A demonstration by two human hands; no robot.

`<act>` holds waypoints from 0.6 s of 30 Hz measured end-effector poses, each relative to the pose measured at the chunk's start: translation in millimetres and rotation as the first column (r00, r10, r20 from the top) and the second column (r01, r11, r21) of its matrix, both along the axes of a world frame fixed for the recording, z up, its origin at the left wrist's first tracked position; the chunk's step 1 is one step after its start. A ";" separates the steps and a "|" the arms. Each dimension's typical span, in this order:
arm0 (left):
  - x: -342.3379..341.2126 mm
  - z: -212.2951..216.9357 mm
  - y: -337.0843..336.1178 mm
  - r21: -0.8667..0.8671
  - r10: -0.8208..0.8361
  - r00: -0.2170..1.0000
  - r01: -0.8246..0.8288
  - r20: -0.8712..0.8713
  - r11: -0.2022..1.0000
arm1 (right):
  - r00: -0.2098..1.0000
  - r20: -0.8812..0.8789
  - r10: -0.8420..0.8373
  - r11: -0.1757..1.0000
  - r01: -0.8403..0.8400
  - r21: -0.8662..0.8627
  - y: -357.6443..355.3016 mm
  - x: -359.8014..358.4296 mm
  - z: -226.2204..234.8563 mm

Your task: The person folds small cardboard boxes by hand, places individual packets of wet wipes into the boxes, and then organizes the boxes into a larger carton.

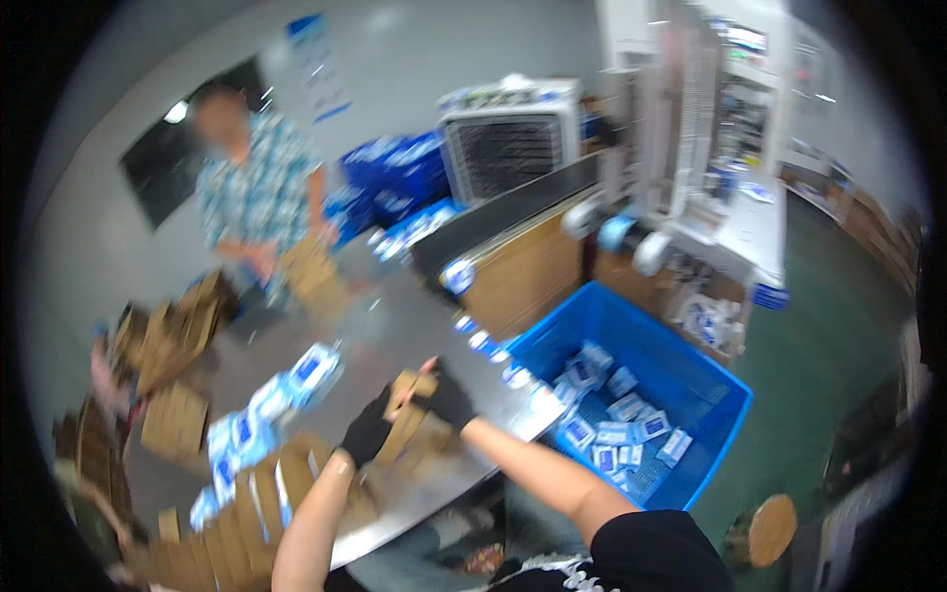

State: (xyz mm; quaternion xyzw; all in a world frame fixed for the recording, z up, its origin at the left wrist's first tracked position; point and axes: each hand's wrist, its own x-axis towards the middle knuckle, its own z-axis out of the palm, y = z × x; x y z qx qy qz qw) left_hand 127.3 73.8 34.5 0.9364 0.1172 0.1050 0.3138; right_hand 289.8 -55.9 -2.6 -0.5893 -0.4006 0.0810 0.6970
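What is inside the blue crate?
The blue crate holds loose blue-and-white packets on its gridded floor. The near corner is hidden by the right forearm.

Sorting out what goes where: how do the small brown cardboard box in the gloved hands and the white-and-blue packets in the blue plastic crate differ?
The small brown cardboard box is plain brown and stiff; the white-and-blue packets are flat and look soft. The box is held above the metal table between the left hand and right hand; the packets lie loose inside the blue plastic crate. One box, many packets. Both are small.
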 end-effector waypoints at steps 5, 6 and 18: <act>-5.0 30.5 -9.4 -0.177 -0.166 0.986 0.164 -0.001 0.970 | 0.935 -0.309 0.173 0.952 -0.240 -0.192 0.7 15.1 -10.6; -15.4 22.4 -3.9 -0.108 -0.202 0.978 0.207 0.061 0.972 | 0.919 -0.333 0.212 0.944 -0.281 -0.174 -2.0 3.6 7.0; -18.7 25.6 -68.9 0.558 0.307 0.948 -0.208 -0.087 0.803 | 0.987 -0.149 0.053 0.993 -0.067 -0.094 5.8 -9.2 -19.6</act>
